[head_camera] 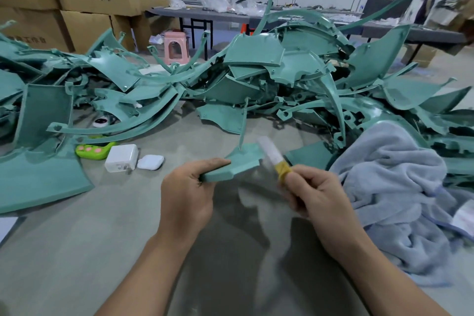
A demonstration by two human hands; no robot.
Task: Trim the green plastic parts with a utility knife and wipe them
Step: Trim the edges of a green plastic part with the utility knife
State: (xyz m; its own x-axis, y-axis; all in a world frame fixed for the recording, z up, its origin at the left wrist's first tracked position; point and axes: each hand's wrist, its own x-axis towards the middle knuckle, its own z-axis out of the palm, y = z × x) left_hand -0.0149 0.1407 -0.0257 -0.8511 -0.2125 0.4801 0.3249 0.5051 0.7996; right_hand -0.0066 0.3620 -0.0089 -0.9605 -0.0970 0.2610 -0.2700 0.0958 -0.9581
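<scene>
Grey table (102,251), green heap (256,64) behind. My left hand (187,195) pinches small green part (241,164) by near edge, just above table; my right hand (315,195) grips utility knife (275,161), blurred. Part likely light, stiff.

A small teal green plastic part (238,165), a flat, gently curved panel with a thick rim, is held level near the middle. Just right of it the utility knife (274,158), motion-blurred, pale with a yellow band, tilts up and leftward, its far end at the part's right edge. A tangled pile of green parts (256,69) spans the far side. A crumpled blue-grey towel (392,187) lies at the right.
</scene>
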